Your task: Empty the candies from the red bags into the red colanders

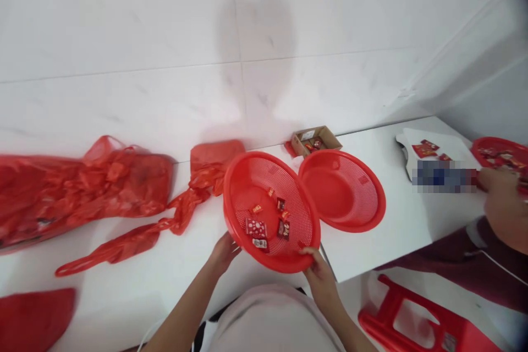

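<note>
Both my hands hold a red plastic colander basket (247, 176), tilted toward me above the table's front edge. My left hand (225, 253) supports it from below at the lower left, with its fingers partly hidden under the rim. On the lower right, my right hand (315, 264) grips the rim with the thumb over the top. Inside lie several small wrapped snacks, among them a red dotted packet (256, 228) and a dark red packet (284, 229). A second red colander basket (334, 190), with nothing visible in it, stands just to the right.
Red plastic bags (124, 181) lie along the wall at left. A small cardboard box (325, 135) with packets sits behind the baskets. At far right are another person's hand (501, 198), a white tray (454, 140) with packets and a filled red basket (490, 143). Below is a red stool (388, 319).
</note>
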Motion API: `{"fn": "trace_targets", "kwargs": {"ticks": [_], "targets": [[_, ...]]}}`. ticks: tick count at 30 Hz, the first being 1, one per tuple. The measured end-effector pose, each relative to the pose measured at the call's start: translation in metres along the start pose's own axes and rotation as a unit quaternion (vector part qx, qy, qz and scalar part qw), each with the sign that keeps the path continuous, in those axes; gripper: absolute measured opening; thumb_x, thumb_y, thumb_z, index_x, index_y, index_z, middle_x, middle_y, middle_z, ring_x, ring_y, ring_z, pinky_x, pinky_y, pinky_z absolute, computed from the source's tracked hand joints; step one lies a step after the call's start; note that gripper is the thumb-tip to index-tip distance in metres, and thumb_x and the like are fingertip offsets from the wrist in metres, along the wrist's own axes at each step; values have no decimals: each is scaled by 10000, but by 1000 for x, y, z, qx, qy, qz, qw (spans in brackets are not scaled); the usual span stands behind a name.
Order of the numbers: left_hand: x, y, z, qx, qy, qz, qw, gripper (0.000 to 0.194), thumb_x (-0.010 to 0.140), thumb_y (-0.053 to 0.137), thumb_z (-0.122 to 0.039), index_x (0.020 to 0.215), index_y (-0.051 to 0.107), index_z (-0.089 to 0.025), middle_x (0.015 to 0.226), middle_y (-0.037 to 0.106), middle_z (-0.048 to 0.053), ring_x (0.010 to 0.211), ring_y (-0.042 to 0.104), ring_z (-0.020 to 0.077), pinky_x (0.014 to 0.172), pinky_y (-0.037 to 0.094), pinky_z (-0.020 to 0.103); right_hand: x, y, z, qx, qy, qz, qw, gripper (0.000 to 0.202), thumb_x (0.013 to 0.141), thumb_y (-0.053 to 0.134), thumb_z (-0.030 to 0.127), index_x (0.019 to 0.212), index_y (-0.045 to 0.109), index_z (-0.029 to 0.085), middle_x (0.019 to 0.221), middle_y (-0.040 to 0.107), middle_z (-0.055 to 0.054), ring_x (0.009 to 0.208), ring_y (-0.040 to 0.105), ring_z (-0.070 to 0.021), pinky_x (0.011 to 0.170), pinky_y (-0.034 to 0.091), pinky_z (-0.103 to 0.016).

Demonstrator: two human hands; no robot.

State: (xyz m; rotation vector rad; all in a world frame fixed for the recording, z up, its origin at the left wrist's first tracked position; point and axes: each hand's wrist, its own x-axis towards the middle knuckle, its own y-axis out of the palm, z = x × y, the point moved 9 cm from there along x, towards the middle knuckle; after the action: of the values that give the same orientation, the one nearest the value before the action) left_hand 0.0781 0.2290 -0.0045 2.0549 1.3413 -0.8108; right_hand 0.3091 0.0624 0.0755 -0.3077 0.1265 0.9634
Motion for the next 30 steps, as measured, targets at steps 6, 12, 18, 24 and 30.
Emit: {"fn": "trace_targets", "kwargs": {"ticks": [6, 12, 18, 24, 30], "targets": [[-41, -96, 42, -121, -50, -114, 985, 293, 919, 446, -329, 1173, 553, -230, 1415, 532, 110, 1069, 665, 194, 912, 517, 320, 4, -11, -36, -124, -37, -29, 991, 272, 792, 561, 369, 1013, 655, 242, 1088, 637, -74, 979, 617, -242, 821, 544, -369], [-47, -95, 51, -116, -37, -90, 988, 266, 900, 514, -343, 1115, 601, -214, 1379, 565, 118, 1088, 656, 219, 919, 507, 341, 10, -36, -54, -186, -1, -123, 975, 381, 786, 522, 455, 1077, 598, 221, 1129, 600, -101, 901, 608, -248, 820, 503, -405], [-35, -97, 29, -34, 19, -76, 996, 354, 781, 663, -438, 1058, 658, -218, 1293, 613, 110, 1069, 636, 227, 898, 496, 350, 17, -56, -64, -215, 75, -195, 954, 482, 762, 523, 533, 1131, 551, 225, 1070, 629, -123, 913, 623, -307, 787, 474, -441], [-2, -108, -30, 78, 102, -126, 984, 345, 820, 613, -380, 1096, 643, -175, 1172, 639, 127, 1033, 620, 244, 869, 501, 418, 5, 8, -55, -141, 107, -61, 982, 620, 742, 599, 550, 1287, 498, 271, 928, 712, -40, 640, 681, -215, 659, 524, -350], [37, -68, -121, 171, 286, -141, 932, 317, 832, 609, -240, 1139, 686, -207, 1352, 568, 101, 1274, 491, 261, 1025, 420, 447, 0, 128, -17, -32, 111, 164, 980, 416, 781, 565, 416, 1154, 571, 230, 833, 698, -14, 595, 631, -146, 629, 497, -293]]}}
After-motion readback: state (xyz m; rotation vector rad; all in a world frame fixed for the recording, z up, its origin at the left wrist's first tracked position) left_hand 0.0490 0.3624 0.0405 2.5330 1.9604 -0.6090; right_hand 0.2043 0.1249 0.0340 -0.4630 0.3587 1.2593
